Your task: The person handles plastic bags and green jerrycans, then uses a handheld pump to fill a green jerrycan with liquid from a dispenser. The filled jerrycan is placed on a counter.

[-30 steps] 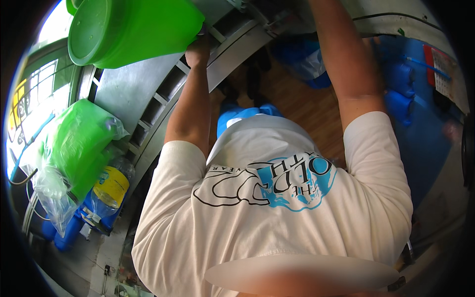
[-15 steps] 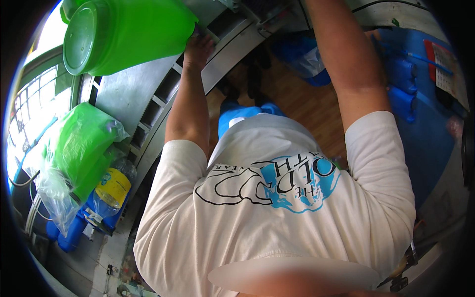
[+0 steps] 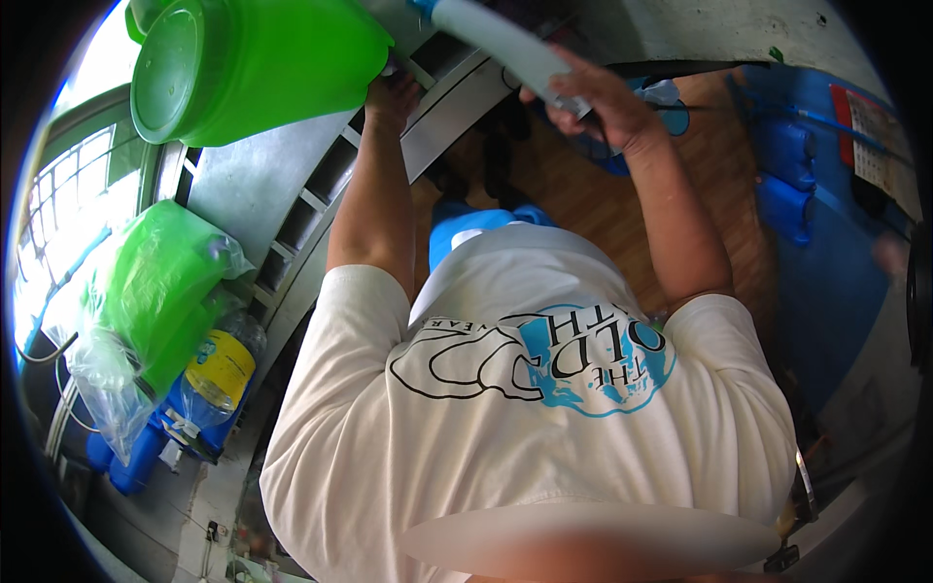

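My left hand point(image 3: 392, 102) is at the right end of a large green plastic container point(image 3: 292, 73) with a round lid, at the upper left. Its fingers are bent against a small part by the container's edge, which they largely hide. My right hand point(image 3: 612, 105) is raised at the top centre, with fingers wrapped round the lower end of a long whitish cylinder point(image 3: 501, 44). The cylinder slants up to the left and has a blue tip; its upper end is near the frame's top edge.
A metal ledge point(image 3: 442, 107) runs below my left arm. On the left are another green container in clear plastic point(image 3: 155, 282) and a clear bottle with a yellow label point(image 3: 222, 369). Blue containers point(image 3: 785, 204) and a calendar-like sheet point(image 3: 880, 136) are on the right.
My right hand has come down and inward into view with the whitish cylinder in it; before, only the raised arm showed. My left hand stays by the green container, which has barely shifted.
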`<action>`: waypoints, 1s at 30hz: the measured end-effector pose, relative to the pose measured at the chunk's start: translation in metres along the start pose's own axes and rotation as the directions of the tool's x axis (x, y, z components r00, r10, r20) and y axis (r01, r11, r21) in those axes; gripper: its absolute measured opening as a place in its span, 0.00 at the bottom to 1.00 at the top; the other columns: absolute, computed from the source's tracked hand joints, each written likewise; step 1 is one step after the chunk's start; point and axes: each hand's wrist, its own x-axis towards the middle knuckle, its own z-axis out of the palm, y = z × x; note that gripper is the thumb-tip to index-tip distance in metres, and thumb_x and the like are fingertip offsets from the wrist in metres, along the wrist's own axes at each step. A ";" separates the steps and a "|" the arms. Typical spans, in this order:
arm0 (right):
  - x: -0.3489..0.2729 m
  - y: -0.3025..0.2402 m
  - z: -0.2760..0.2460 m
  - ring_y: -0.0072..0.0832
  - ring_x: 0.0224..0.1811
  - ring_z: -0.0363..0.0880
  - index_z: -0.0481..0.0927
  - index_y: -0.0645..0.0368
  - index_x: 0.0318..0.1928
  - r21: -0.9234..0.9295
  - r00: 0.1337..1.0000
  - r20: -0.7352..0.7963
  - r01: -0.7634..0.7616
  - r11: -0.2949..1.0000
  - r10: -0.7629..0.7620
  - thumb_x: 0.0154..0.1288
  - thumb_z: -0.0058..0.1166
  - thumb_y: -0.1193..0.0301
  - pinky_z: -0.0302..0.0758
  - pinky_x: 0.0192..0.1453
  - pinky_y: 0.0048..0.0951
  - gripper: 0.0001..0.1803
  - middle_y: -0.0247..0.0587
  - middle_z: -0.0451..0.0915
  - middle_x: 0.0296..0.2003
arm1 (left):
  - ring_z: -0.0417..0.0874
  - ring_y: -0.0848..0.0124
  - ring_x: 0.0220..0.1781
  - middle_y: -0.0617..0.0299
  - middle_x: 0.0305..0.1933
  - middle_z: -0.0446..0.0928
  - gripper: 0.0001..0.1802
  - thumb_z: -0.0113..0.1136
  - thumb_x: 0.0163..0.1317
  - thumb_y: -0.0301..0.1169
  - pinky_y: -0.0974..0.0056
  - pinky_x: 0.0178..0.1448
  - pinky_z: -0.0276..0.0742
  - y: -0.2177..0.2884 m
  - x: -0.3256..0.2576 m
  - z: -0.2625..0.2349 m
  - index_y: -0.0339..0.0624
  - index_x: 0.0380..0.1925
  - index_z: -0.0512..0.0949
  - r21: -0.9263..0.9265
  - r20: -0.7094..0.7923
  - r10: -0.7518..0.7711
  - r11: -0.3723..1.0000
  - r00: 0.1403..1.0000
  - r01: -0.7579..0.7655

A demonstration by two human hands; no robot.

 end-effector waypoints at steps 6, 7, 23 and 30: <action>0.022 0.056 0.001 0.19 0.25 0.71 0.56 0.56 0.70 0.197 0.976 0.031 -0.217 0.956 0.215 0.66 0.48 0.62 0.67 0.23 0.19 0.34 0.44 0.76 0.42 | 0.73 0.60 0.55 0.58 0.53 0.75 0.36 0.45 0.61 0.61 0.51 0.62 0.62 0.000 -0.001 0.004 0.50 0.61 0.65 -0.109 0.033 -0.011 0.994 0.999 0.015; 0.026 0.060 0.000 0.19 0.25 0.71 0.56 0.56 0.71 0.206 0.974 0.039 -0.228 0.952 0.225 0.67 0.47 0.62 0.66 0.23 0.19 0.34 0.44 0.76 0.41 | 0.73 0.61 0.54 0.58 0.52 0.75 0.35 0.48 0.61 0.60 0.51 0.62 0.62 -0.001 -0.001 0.004 0.50 0.60 0.66 -0.147 0.037 -0.011 0.989 0.999 0.016; 0.064 0.059 0.001 0.14 0.24 0.68 0.64 0.57 0.64 -0.018 0.971 -0.116 -0.210 0.977 0.207 0.59 0.62 0.62 0.66 0.23 0.15 0.35 0.38 0.75 0.39 | 0.68 0.62 0.56 0.59 0.56 0.69 0.37 0.56 0.55 0.55 0.52 0.64 0.59 -0.009 0.003 0.009 0.44 0.58 0.67 -0.359 0.028 -0.014 0.933 1.000 0.023; 0.064 0.066 -0.005 0.15 0.25 0.70 0.62 0.56 0.66 -0.002 0.967 -0.113 -0.231 0.973 0.230 0.58 0.62 0.62 0.70 0.25 0.17 0.37 0.39 0.76 0.40 | 0.68 0.64 0.51 0.61 0.50 0.69 0.35 0.57 0.54 0.55 0.54 0.59 0.60 -0.010 0.011 0.010 0.45 0.56 0.68 -0.399 0.028 -0.020 0.917 0.999 0.030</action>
